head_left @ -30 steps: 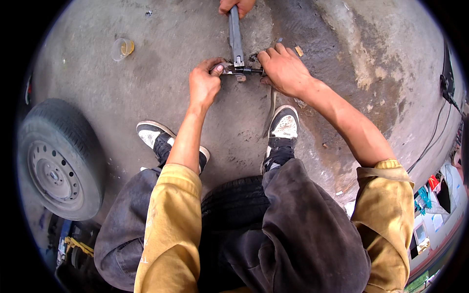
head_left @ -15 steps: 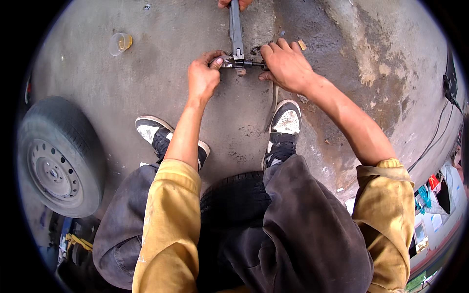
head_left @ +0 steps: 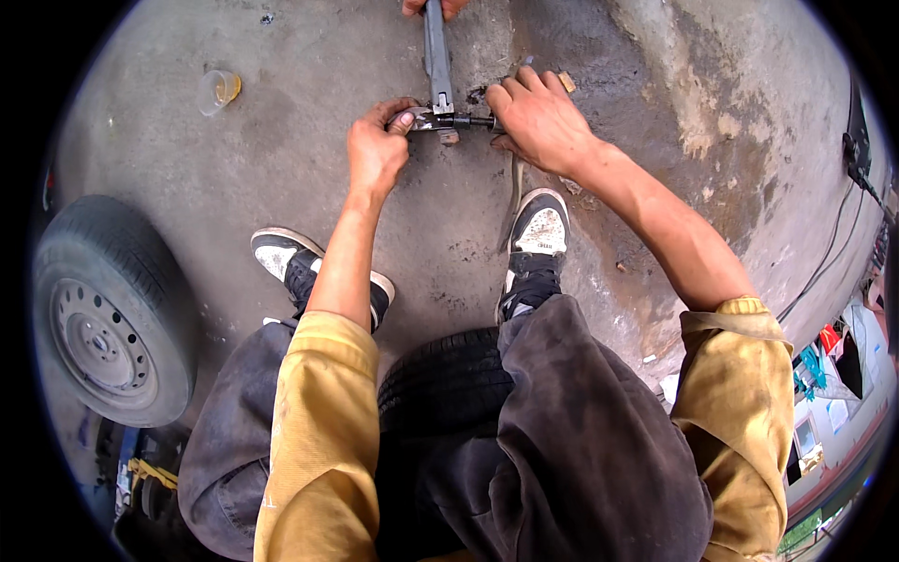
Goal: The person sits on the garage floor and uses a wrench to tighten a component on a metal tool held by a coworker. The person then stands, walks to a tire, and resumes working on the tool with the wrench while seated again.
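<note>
In front of me, a grey metal bar (head_left: 436, 56) runs down from the top edge, and another person's hands (head_left: 451, 7) grip its far end. At its near end is a flat metal bracket (head_left: 426, 120), pinched between the thumb and fingers of my left hand (head_left: 376, 148). A black rod-shaped tool (head_left: 471, 121) reaches sideways from the bar's end to my right hand (head_left: 541, 122). My right fingers curl over the tool's outer end and hide it. Just below the joint shows a small rusty block (head_left: 449, 137).
A wheel with a tyre (head_left: 108, 309) stands at the left, and another tyre (head_left: 440, 375) is between my legs. A clear plastic cup with yellow liquid (head_left: 219, 92) lies at upper left. A wood chip (head_left: 567, 81) sits beyond my right hand. Dark cables (head_left: 829, 267) trail at far right.
The whole scene has shifted slightly left in the picture. Both hands keep their hold on the bracket and the black tool, with little visible movement between them.
</note>
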The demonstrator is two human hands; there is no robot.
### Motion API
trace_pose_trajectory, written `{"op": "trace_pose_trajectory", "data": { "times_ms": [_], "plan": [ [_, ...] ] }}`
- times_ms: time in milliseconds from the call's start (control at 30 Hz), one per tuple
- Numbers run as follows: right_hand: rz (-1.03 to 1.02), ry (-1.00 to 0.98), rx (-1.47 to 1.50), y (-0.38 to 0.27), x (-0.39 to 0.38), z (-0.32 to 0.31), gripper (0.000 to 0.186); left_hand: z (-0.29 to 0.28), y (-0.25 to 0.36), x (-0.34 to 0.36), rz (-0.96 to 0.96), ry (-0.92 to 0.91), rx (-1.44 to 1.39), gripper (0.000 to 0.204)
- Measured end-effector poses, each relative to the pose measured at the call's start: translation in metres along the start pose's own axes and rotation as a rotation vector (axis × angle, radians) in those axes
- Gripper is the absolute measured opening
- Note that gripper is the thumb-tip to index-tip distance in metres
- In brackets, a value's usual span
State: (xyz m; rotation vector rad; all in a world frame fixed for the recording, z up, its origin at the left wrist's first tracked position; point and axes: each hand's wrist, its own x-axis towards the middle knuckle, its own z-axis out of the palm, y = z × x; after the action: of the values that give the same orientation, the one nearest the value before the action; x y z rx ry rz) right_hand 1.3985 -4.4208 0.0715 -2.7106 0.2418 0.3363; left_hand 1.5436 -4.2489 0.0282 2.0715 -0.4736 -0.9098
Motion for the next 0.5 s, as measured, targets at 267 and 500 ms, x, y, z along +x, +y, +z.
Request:
{"op": "trace_pose_trajectory", "data": {
  "times_ms": [267,500],
  "plan": [
    [0.032,-0.44,0.027,-0.002,0.021,-0.017,0.029,-0.001,0.007,-0.002,0.007,0.0,0.078,0.019],
    [0.085,-0.044,0.006,-0.008,0.005,0.001,0.021,-0.002,0.014,-0.001,-0.063,-0.014,0.081,0.019]
  ]
}}
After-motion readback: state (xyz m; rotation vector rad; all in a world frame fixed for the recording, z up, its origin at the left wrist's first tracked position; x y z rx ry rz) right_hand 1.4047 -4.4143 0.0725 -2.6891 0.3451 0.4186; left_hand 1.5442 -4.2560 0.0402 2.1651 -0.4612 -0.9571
